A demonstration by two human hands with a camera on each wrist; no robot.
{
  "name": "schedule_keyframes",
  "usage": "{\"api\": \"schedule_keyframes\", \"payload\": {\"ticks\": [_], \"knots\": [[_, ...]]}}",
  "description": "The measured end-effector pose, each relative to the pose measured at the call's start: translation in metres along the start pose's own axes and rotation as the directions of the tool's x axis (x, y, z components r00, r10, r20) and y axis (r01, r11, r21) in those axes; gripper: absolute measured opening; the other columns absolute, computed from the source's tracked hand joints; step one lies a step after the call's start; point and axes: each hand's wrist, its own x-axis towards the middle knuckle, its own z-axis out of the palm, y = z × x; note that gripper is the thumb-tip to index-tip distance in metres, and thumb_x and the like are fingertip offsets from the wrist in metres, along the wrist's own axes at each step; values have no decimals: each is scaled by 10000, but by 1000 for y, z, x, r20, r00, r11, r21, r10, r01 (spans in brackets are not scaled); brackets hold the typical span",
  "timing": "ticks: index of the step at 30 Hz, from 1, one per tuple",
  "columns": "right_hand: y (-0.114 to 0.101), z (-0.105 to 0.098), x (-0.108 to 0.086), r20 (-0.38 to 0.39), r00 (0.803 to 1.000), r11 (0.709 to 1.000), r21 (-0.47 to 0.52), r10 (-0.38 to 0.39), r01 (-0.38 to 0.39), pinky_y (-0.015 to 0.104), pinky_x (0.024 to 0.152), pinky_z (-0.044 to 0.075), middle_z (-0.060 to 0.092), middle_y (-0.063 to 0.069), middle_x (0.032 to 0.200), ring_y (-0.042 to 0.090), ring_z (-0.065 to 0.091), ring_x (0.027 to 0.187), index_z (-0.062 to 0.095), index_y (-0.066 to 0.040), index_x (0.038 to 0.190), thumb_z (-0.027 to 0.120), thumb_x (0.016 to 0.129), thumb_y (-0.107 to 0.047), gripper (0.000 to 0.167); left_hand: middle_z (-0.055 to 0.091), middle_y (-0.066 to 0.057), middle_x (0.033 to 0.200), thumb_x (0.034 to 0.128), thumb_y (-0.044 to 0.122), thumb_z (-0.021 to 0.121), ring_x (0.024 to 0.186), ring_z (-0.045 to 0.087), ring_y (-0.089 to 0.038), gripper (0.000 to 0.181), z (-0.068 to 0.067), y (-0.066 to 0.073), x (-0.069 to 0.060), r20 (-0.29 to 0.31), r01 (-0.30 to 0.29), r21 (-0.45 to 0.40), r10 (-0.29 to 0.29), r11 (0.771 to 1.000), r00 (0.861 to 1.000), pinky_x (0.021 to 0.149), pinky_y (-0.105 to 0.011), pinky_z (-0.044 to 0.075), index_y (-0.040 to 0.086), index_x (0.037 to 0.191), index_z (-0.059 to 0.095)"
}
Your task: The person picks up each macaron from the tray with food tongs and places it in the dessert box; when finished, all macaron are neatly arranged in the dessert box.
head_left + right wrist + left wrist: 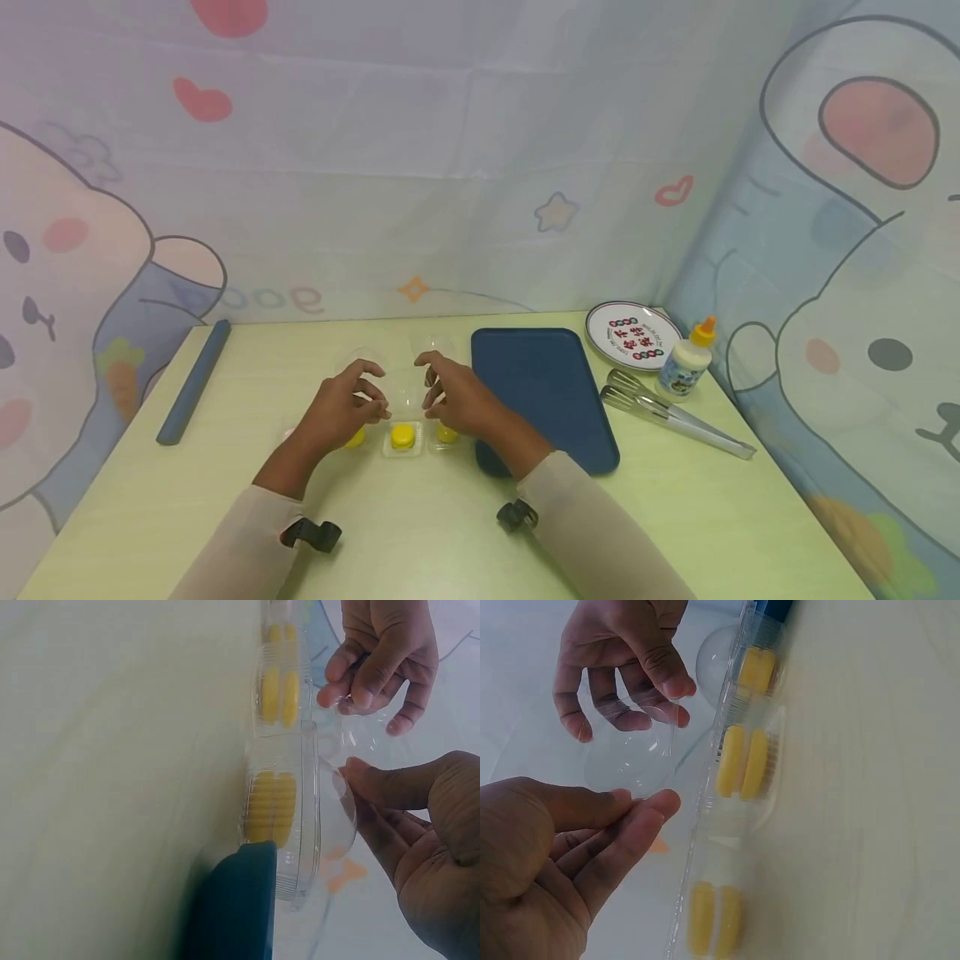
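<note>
Both hands meet over the middle of a row of clear plastic boxes with yellow round pieces: the middle piece [402, 436], one at left [355, 438] and one at right [447, 433]. My left hand [343, 408] pinches the edge of a clear domed lid [630, 754] between thumb and fingertips. Across from it, my right hand [465, 398] has thumb and forefinger at the lid's other edge, pinching it. In the right wrist view another clear dome [337, 814] stands beside the right box [270, 810], partly in front of my right fingers.
Right of the boxes lies a dark blue tray [540, 392]. Beyond it are a printed plate [633, 335], metal tongs [682, 421] and a bottle with an orange tip [684, 365]. A blue-grey rod [195, 383] lies at the left edge; a patterned cloth [480, 167] hangs behind.
</note>
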Motion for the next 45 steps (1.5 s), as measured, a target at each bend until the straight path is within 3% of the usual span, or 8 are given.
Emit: {"api": "schedule_keyframes", "payload": {"ticks": [10,19,25,30,37,41,45], "knots": [[-2,-6,-2,-17,997,992,-103,-79,77,245,829,614,693,172,1322,160,772,1019,502,-161,1553,765,982,48,663,759,-284,1175,1074,-4,647,964,834,-363,330,-5,2,-4,-26,-68,47,70,997,997,825,-331,688,10,1379,523],[2,-8,-5,-55,979,967,-175,-196,184,396,961,658,746,214,1282,283,781,1126,592,-11,1529,650,1072,-5,461,751,-307,1256,1061,-23,659,1022,830,-394,229,-7,5,-7,-37,-108,48,109,993,993,856,-328,686,39,1262,569],[1,-9,-7,-81,961,924,-305,-266,230,295,817,601,787,101,1128,184,725,916,682,-75,1475,631,1106,-120,375,779,-244,1251,1085,22,640,1080,806,-429,134,-8,2,-10,-35,-140,78,143,987,989,930,-400,677,41,1216,620],[1,-9,-10,-63,970,942,-264,-233,209,233,782,570,766,86,1070,147,691,857,662,-68,1501,615,1122,-165,394,800,-163,1219,1096,167,680,1108,800,-405,143,-9,-2,-11,-25,-130,83,132,988,991,984,-485,656,63,1193,664],[3,-8,-13,-23,983,964,-198,-183,175,327,860,611,753,105,1253,186,705,965,623,-35,1530,578,1149,-311,472,781,-129,1281,1113,282,662,1195,779,-346,240,-11,1,-15,-11,-94,86,96,992,995,1059,-590,607,80,1236,700],[3,-7,-14,-21,985,977,-134,-170,166,437,947,652,696,168,1355,257,758,1094,637,2,1499,603,1140,-324,486,749,-177,1346,1092,239,697,1269,747,-397,251,-13,1,-18,7,-104,45,104,994,995,1072,-547,613,48,1255,697],[1,-6,-16,-20,991,990,-54,-132,131,413,1018,646,653,157,1431,266,766,1173,649,-2,1465,698,1090,-319,493,708,-212,1424,1038,170,768,1339,703,-430,269,-15,-3,-20,23,-139,16,139,990,990,1089,-473,603,24,1249,686]]}}
